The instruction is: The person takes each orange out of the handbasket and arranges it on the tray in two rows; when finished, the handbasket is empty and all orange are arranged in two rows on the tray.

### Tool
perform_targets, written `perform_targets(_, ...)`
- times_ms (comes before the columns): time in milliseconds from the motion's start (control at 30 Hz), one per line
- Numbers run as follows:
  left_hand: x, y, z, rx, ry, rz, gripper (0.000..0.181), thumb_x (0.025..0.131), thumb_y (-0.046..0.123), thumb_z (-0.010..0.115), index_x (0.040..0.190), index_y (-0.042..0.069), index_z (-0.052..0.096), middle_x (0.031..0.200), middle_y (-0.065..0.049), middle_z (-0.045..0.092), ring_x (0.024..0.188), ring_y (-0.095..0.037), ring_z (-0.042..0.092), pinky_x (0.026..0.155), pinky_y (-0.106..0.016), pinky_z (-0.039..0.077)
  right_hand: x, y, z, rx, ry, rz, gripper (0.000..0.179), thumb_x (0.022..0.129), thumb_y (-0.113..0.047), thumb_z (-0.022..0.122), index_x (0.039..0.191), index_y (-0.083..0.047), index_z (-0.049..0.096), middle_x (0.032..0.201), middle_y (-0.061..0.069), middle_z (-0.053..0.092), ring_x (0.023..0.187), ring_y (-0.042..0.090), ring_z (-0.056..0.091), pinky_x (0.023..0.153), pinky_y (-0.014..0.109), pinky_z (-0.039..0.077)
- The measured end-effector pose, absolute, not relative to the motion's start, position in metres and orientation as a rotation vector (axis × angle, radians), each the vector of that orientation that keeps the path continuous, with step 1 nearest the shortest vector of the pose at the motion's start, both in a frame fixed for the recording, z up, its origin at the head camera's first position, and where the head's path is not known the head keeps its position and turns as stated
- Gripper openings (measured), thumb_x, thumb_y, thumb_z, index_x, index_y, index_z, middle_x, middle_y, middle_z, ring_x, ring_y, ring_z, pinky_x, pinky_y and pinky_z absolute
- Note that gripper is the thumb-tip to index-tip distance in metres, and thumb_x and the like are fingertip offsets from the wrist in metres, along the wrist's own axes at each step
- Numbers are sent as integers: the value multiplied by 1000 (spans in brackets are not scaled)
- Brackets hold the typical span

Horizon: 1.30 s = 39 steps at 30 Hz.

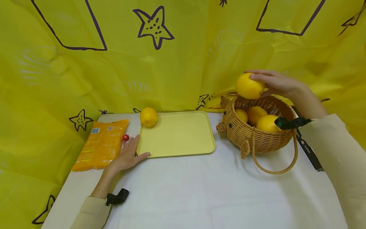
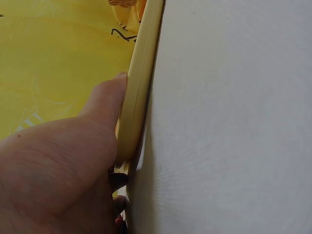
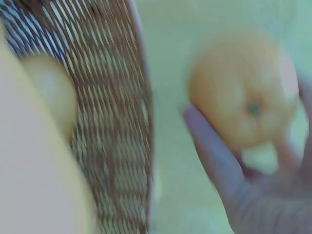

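A yellow-orange orange [image 1: 250, 86] is gripped between the thumb and fingers of my right hand [image 1: 278, 83], raised over the back rim of a wicker basket [image 1: 266, 144]. The right wrist view shows that orange [image 3: 243, 90] with its stem end facing the camera, clear of the basket. Several more fruits, such as a yellow one [image 1: 268, 123], lie inside the basket. My left hand [image 1: 128, 156] spreads around the front left corner of a pale yellow tray [image 1: 177, 136], thumb on the front rim, fingers straight along the left side. Another orange [image 1: 149, 117] sits in the tray's back left corner.
An orange packet [image 1: 101, 144] lies left of the tray, with a red-wrapped lollipop [image 1: 125, 137] between them. The basket's handle [image 1: 275, 172] hangs down in front onto the white tabletop [image 1: 200, 190]. A black strap-like object [image 1: 310, 152] lies right of the basket. A yellow patterned curtain [image 1: 183, 73] stands behind.
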<state>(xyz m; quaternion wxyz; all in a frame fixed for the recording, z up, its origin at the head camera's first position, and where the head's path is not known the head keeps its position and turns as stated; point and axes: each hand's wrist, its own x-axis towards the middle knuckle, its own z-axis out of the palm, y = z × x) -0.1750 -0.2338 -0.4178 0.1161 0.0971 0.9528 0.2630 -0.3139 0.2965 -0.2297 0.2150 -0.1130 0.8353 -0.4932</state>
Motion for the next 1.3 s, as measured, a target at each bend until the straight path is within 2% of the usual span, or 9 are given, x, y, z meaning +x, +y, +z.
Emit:
perform_targets(133, -175, -233, -417, 290, 2790, 777, 98, 93, 53, 55, 153, -5, 4, 161, -29, 6, 147, -50, 2, 118, -65, 2, -297, 273, -233, -105, 2240, -1756, 59, 97, -41, 54, 150, -24, 34, 124, -8, 44, 95, 7, 62, 71, 32, 61)
perform_targets(233, -176, -233, -418, 287, 2794, 767, 98, 93, 53, 55, 154, -5, 4, 161, -28, 6, 148, -50, 2, 118, -65, 2, -284, 259, -237, -56, 2103, -1983, 62, 94, -39, 60, 148, -22, 36, 126, -6, 42, 93, 12, 63, 69, 33, 61)
perform_targets(333, -176, -233, -419, 283, 2794, 769, 98, 93, 53, 55, 154, -5, 4, 161, -28, 6, 148, -49, 2, 118, -65, 2, -271, 243, -241, -63, 2032, -2087, 64, 95, -41, 58, 150, -23, 31, 141, -3, 35, 111, 24, 59, 70, 35, 62)
perform_targets(433, -175, -234, -419, 281, 2796, 769, 98, 93, 54, 55, 154, -5, 4, 161, -28, 6, 148, -50, 2, 118, -65, 2, -262, 230, -245, -97, 1992, -2115, 63, 97, -42, 52, 153, -32, 25, 159, 1, 16, 138, 40, 37, 71, 35, 62)
perform_targets(533, -174, -234, -419, 287, 2794, 771, 99, 93, 55, 54, 154, -5, 4, 161, -29, 6, 147, -50, 2, 118, -65, 3, -254, 218, -249, -119, 1975, -2103, 59, 99, -43, 47, 153, -39, 23, 164, 1, 5, 147, 43, 18, 72, 34, 61)
perform_targets(733, -175, -234, -419, 287, 2791, 776, 99, 93, 54, 54, 154, -5, 4, 161, -28, 6, 148, -50, 1, 118, -64, 3, -242, 195, -252, -172, 1896, -2166, 54, 99, -39, 49, 150, -34, 30, 161, 4, 14, 145, 39, 23, 77, 36, 61)
perform_targets(933, -175, -234, -419, 272, 2788, 774, 99, 93, 55, 55, 154, -4, 4, 161, -27, 6, 148, -48, 0, 119, -64, 1, -235, 172, -258, -282, 1859, -2204, 65, 95, -12, 59, 148, -31, 25, 150, 7, 24, 133, 35, 37, 86, 41, 59)
perform_targets(1067, -175, -234, -420, 273, 2787, 766, 100, 92, 56, 54, 154, -4, 4, 161, -27, 6, 148, -48, 1, 119, -64, 2, -231, 159, -264, -372, 1872, -2157, 78, 91, 3, 58, 150, -29, 19, 150, 6, 23, 129, 33, 41, 88, 42, 58)
perform_targets(1300, -176, -234, -420, 270, 2792, 750, 100, 92, 57, 53, 154, -4, 4, 161, -27, 5, 148, -48, 0, 119, -64, 2, -227, 135, -280, -503, 1966, -2035, 86, 85, 9, 61, 150, -26, 18, 154, 4, 20, 119, 34, 50, 84, 40, 59)
